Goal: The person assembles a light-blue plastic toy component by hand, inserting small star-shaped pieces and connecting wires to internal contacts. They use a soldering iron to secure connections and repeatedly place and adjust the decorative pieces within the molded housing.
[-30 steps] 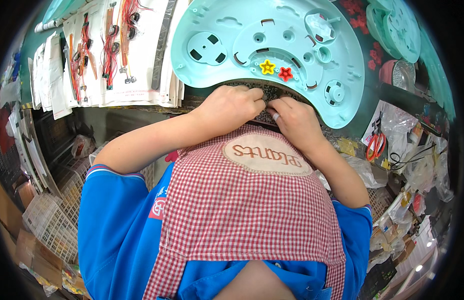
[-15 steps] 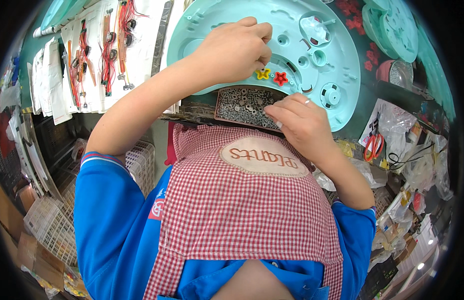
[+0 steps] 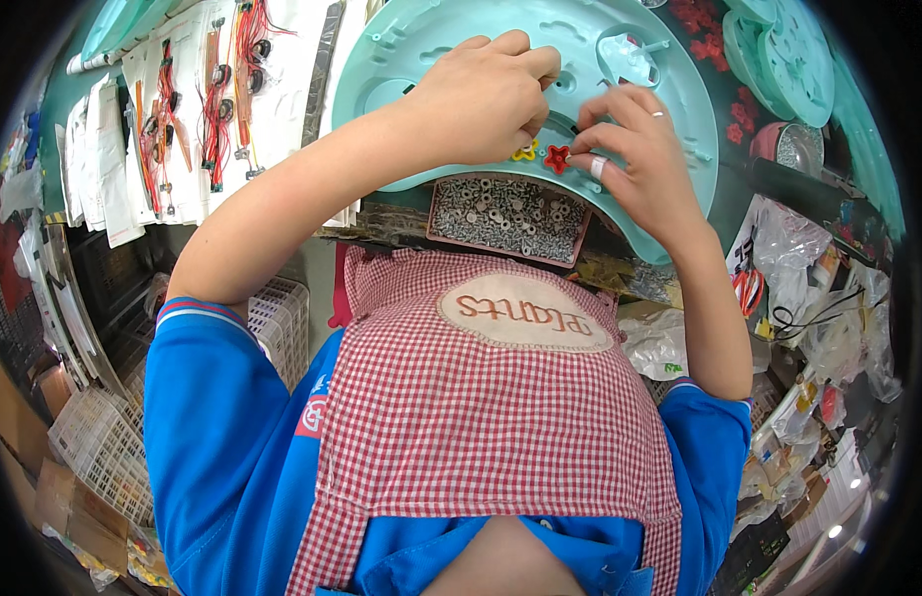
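Note:
A large turquoise plastic shell (image 3: 684, 214) lies hollow side up, with posts and round openings moulded into it. Near its front inner curve sit a yellow star-shaped piece (image 3: 523, 151) and a red star-shaped piece (image 3: 557, 159), side by side. Curled over the yellow star is my left hand (image 3: 493, 99), fingers closed and what they grip hidden. My right hand (image 3: 630, 149) has its thumb and fingertips pinched together at the right edge of the red star; anything between them is too small to make out. White bands circle two of its fingers.
A pink tray (image 3: 580, 248) of small screws and washers stands in front of the shell. Bundles of red wires with small black round parts (image 3: 220, 74) lie on white sheets at left. More turquoise shells (image 3: 793, 60) and orange-handled scissors (image 3: 748, 290) are at right.
My right hand has lifted out of the screw tray and moved up to the red star. The left hand remains over the yellow star, shifted only slightly.

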`<state>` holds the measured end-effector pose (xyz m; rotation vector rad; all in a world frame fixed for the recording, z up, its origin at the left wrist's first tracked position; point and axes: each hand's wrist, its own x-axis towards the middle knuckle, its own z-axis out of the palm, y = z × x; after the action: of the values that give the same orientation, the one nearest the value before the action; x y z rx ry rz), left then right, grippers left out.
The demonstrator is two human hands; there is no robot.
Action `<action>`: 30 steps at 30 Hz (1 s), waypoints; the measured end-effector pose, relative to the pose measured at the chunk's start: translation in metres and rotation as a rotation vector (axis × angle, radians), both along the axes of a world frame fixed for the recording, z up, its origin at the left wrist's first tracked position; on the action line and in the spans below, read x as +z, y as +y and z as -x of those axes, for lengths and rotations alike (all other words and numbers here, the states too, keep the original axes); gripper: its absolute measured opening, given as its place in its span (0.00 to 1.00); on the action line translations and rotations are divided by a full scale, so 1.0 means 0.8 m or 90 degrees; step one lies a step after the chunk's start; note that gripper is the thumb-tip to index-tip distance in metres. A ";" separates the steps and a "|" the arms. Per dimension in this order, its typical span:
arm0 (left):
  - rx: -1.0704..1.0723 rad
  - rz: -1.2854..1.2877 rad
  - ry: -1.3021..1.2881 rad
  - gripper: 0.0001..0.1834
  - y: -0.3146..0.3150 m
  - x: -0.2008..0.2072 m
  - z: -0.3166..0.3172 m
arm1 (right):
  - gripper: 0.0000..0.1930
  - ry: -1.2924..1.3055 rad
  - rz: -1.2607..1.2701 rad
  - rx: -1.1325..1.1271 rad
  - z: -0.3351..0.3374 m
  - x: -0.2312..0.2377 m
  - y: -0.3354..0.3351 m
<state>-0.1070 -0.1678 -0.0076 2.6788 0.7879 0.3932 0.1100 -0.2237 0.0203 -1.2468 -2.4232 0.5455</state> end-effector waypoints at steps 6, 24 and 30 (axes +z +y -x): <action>0.000 -0.002 0.012 0.03 0.002 0.000 -0.002 | 0.05 -0.052 0.058 -0.001 0.001 -0.017 0.006; -0.018 -0.011 0.023 0.02 0.005 -0.004 -0.001 | 0.05 -0.056 0.025 0.029 0.003 -0.019 0.009; -0.020 0.001 0.042 0.02 0.004 0.000 -0.001 | 0.06 -0.050 0.014 0.021 0.001 -0.022 0.008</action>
<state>-0.1061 -0.1647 -0.0072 2.7119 0.7645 0.2978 0.1090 -0.2170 0.0024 -1.2611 -2.5132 0.5430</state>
